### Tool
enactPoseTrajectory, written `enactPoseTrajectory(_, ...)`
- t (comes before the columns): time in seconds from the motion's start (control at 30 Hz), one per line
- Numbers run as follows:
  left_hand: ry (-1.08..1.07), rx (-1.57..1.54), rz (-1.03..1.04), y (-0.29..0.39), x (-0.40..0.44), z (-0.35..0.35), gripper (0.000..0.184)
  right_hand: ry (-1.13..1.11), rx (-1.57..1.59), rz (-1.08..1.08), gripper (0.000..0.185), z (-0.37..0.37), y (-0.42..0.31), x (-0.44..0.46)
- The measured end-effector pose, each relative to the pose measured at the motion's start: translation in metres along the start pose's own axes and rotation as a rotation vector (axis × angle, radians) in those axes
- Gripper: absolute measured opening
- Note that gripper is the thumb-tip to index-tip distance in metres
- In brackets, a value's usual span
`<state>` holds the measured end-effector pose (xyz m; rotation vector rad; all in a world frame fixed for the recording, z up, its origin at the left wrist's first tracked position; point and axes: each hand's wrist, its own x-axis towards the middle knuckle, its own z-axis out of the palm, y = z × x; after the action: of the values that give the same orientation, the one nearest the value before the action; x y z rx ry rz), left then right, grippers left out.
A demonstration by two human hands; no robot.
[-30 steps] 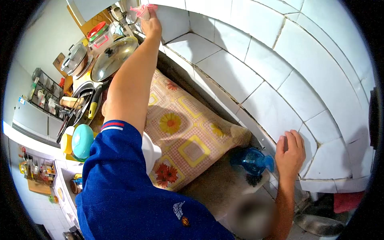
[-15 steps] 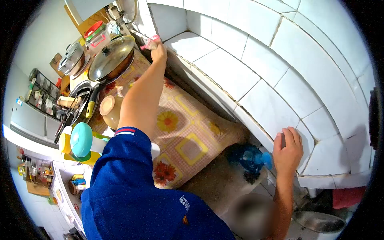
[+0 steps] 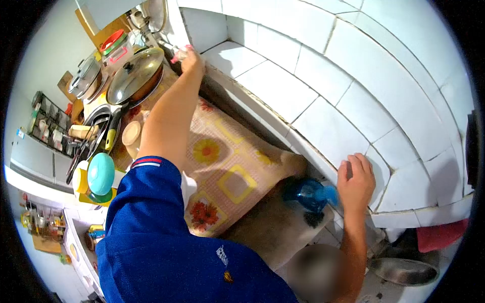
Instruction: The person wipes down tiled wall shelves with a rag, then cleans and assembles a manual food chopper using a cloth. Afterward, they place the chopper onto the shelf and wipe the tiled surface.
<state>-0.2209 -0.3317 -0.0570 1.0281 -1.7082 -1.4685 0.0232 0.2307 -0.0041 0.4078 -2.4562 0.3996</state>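
My left hand [image 3: 192,61] is stretched far out to the tiled ledge's far end. Its fingers are closed on a small crumpled pink-and-white cloth [image 3: 180,54], partly hidden by the hand. Beneath that arm lies a floral tablecloth [image 3: 222,146], with a lidded frying pan [image 3: 135,77] to the left of the hand. My right hand [image 3: 356,177] lies palm down on the white tiled ledge [image 3: 303,116], fingers stretched out and holding nothing. Below and to its left, a blue translucent plastic bottle or jug [image 3: 309,194] stands low beside the table.
A glass pot [image 3: 87,76], a red-rimmed container [image 3: 116,48], a black-and-yellow pan handle [image 3: 112,129], a beige bowl [image 3: 132,135] and a turquoise-topped bottle [image 3: 101,174] crowd the table's left. A metal basin [image 3: 404,271] and red cloth [image 3: 442,235] are low at right.
The whole view has shifted slightly, so the scene sits farther left. My left hand still grips the cloth near the ledge's end. My right hand stays on the tiles.
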Motion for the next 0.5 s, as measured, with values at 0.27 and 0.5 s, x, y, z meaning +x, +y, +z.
enactPoseTrajectory(0.27,0.055,0.258,-0.074,-0.018,-0.021,0.016,0.094,0.026,-0.017,-0.046,0.019,-0.001,0.0,0.001)
enactPoseTrajectory(0.5,-0.091,0.363,-0.01,0.002,-0.113,0.007,0.089,0.057,0.011,-0.047,0.017,-0.003,-0.002,0.001)
